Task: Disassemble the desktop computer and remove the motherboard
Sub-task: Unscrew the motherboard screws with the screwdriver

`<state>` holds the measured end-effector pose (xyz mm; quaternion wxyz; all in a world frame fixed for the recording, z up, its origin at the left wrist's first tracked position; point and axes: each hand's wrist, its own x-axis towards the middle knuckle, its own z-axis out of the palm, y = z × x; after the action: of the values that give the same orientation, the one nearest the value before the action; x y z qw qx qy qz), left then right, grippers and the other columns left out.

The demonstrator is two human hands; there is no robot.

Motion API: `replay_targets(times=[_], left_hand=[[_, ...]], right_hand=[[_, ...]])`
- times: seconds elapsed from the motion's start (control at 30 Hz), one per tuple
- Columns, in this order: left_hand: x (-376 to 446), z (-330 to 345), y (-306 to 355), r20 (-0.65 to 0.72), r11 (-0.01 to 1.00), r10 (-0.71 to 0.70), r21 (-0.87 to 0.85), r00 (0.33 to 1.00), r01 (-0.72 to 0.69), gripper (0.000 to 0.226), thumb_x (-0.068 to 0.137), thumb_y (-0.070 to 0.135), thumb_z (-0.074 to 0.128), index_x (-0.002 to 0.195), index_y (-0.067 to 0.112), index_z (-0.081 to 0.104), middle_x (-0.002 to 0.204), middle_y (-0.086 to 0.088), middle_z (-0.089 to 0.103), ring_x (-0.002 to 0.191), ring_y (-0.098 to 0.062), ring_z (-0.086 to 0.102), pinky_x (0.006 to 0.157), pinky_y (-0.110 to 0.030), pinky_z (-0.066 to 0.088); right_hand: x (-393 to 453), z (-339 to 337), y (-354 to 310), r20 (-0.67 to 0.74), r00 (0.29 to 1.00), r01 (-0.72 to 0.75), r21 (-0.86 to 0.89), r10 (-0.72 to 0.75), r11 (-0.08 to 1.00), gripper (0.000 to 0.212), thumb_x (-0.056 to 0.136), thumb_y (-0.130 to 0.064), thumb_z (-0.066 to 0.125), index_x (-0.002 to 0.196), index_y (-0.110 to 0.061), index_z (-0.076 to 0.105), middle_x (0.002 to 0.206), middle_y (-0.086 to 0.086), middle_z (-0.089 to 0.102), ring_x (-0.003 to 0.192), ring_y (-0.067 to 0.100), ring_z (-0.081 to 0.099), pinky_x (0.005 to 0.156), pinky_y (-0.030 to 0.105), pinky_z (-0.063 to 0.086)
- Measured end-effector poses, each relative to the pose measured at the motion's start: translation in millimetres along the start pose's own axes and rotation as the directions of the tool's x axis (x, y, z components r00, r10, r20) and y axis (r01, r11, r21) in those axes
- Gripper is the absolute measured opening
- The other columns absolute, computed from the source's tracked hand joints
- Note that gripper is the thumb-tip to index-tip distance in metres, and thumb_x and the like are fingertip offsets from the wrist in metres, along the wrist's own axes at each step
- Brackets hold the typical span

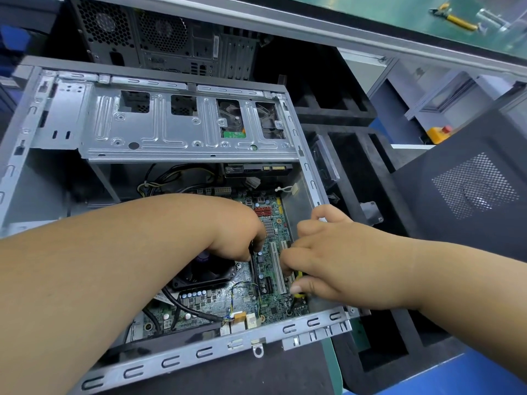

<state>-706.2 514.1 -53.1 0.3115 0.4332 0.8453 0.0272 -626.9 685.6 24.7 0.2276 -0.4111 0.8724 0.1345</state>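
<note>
Grey steel all round here: the open desktop case (pixel 299 323) lies on its side with both hands down inside it; the green motherboard (pixel 271 306) sits flat on the case floor, still in place, towards the near right corner; the left hand (pixel 239 232) reaches in over the black CPU cooler fan (pixel 205 273), fingers curled down at the long black slot (pixel 254 273) beside it, though what they pinch, I cannot tell; the right hand (pixel 328 266) has its fingers wrapped round a yellow-handled screwdriver (pixel 298 292), tip pointing down at the board near the white expansion slots (pixel 278 269); above, the silver drive cage (pixel 159 138) spans the case; a second black tower (pixel 159 38) stands behind; off right, a dark mesh side panel (pixel 470 189) leans.
</note>
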Motion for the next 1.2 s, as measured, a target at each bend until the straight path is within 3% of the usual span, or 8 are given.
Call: replay_targets(times=[0.13, 0.23, 0.43, 0.7, 0.77, 0.9, 1.07, 1.2], left_hand=[[-0.2, -0.1, 0.8, 0.006, 1.0, 0.001, 0.005, 1.0, -0.001, 0.032, 0.09, 0.033, 0.059, 0.122, 0.03, 0.059, 0.119, 0.005, 0.059, 0.105, -0.017, 0.055, 0.076, -0.024, 0.037], [0.1, -0.4, 1.3, 0.009, 1.0, 0.0, 0.011, 1.0, 0.0, 0.031, 0.09, 0.033, 0.059, 0.121, 0.03, 0.059, 0.118, 0.004, 0.059, 0.099, -0.016, 0.053, 0.074, -0.023, 0.034], [0.5, -0.5, 0.4, 0.009, 1.0, 0.0, 0.01, 1.0, 0.0, 0.029, 0.09, 0.034, 0.059, 0.119, 0.029, 0.059, 0.117, 0.004, 0.059, 0.097, -0.016, 0.053, 0.073, -0.024, 0.033], [1.4, 0.4, 0.3, 0.016, 1.0, 0.004, 0.021, 1.0, -0.005, 0.027, 0.089, 0.034, 0.06, 0.115, 0.028, 0.06, 0.113, 0.004, 0.06, 0.095, -0.017, 0.054, 0.076, -0.025, 0.038], [1.3, 0.3, 0.3, 0.022, 1.0, 0.002, 0.014, 1.0, -0.002, 0.031, 0.089, 0.034, 0.06, 0.119, 0.029, 0.059, 0.116, 0.004, 0.06, 0.103, -0.018, 0.056, 0.079, -0.026, 0.041], [0.7, 1.1, -0.1, 0.022, 1.0, 0.001, 0.012, 1.0, -0.001, 0.033, 0.089, 0.034, 0.06, 0.121, 0.03, 0.059, 0.117, 0.005, 0.06, 0.104, -0.019, 0.056, 0.082, -0.027, 0.043], [1.4, 1.4, -0.4, 0.038, 1.0, 0.001, 0.014, 0.999, -0.002, 0.027, 0.089, 0.034, 0.059, 0.116, 0.029, 0.059, 0.112, 0.005, 0.059, 0.092, -0.016, 0.052, 0.076, -0.027, 0.04], [1.9, 1.6, -0.4, 0.031, 1.0, -0.002, 0.011, 1.0, 0.002, 0.023, 0.089, 0.034, 0.06, 0.111, 0.029, 0.059, 0.104, 0.004, 0.057, 0.087, -0.016, 0.049, 0.073, -0.027, 0.038]], right_hand=[[-0.4, 2.3, -2.4, -0.027, 1.0, 0.003, 0.085, -0.001, 0.996, 0.025, 0.098, -0.044, 0.037, 0.117, -0.031, 0.047, 0.103, -0.015, 0.057, 0.101, 0.012, 0.038, 0.105, 0.035, 0.016], [-1.3, 2.1, -3.9, -0.033, 0.999, -0.009, 0.135, 0.013, 0.991, 0.03, 0.09, -0.034, 0.048, 0.12, -0.029, 0.045, 0.098, -0.018, 0.045, 0.099, 0.011, 0.035, 0.104, 0.034, 0.016], [-0.5, -0.9, -3.3, -0.038, 0.999, -0.036, 0.017, 0.036, 0.999, 0.042, 0.097, -0.055, 0.021, 0.111, -0.024, 0.046, 0.087, -0.014, 0.044, 0.09, 0.012, 0.029, 0.103, 0.036, 0.014], [1.2, -0.8, -4.0, -0.072, 0.997, -0.018, 0.17, 0.031, 0.985, 0.018, 0.091, -0.037, 0.05, 0.107, -0.028, 0.046, 0.094, -0.017, 0.043, 0.091, 0.007, 0.032, 0.103, 0.031, 0.014], [0.9, 0.2, -3.8, -0.062, 0.998, -0.024, 0.107, 0.031, 0.994, 0.017, 0.093, -0.041, 0.043, 0.104, -0.028, 0.046, 0.094, -0.015, 0.045, 0.093, 0.01, 0.036, 0.103, 0.033, 0.014], [3.1, -3.9, -2.6, -0.019, 0.999, -0.032, 0.011, 0.032, 0.999, 0.041, 0.097, -0.061, 0.02, 0.097, -0.03, 0.047, 0.086, -0.014, 0.051, 0.092, 0.01, 0.037, 0.105, 0.036, 0.016], [2.4, -2.3, -4.5, -0.025, 0.999, -0.027, 0.083, 0.029, 0.996, 0.025, 0.097, -0.043, 0.036, 0.115, -0.029, 0.046, 0.103, -0.015, 0.055, 0.099, 0.012, 0.038, 0.104, 0.036, 0.015], [1.5, -0.5, -3.0, -0.044, 0.998, -0.045, -0.012, 0.044, 0.999, 0.041, 0.098, -0.052, 0.019, 0.114, -0.024, 0.044, 0.093, -0.012, 0.051, 0.09, 0.013, 0.029, 0.103, 0.038, 0.017]])
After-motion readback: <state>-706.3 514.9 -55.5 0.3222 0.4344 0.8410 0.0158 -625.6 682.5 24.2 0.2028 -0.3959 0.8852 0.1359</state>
